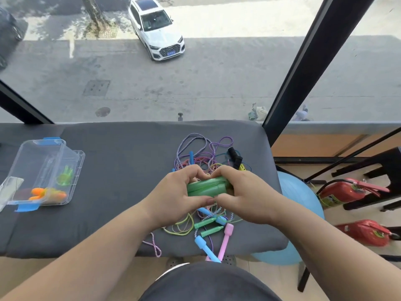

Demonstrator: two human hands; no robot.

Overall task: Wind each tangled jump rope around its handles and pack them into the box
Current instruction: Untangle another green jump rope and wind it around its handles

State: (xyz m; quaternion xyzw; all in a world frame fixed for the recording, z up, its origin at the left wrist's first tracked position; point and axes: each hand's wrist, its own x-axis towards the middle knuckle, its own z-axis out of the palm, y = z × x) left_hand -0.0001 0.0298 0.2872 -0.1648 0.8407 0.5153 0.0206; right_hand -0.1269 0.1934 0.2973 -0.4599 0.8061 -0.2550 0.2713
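Green handles (pixel 206 189), paired, level | left hand (pixel 173 192): fingers curled round their left end | right hand (pixel 247 192): curled round right end

Green handles (pixel 206 187) paired, horizontal, over tangled rope pile (pixel 202 159); clear box (pixel 77 170) left, apparently part-filled.

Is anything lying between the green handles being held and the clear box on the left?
Nothing visible does. The left hand and right hand grip the green handles above the tangled pile; only bare grey mat lies between them and the clear box, which stands open.
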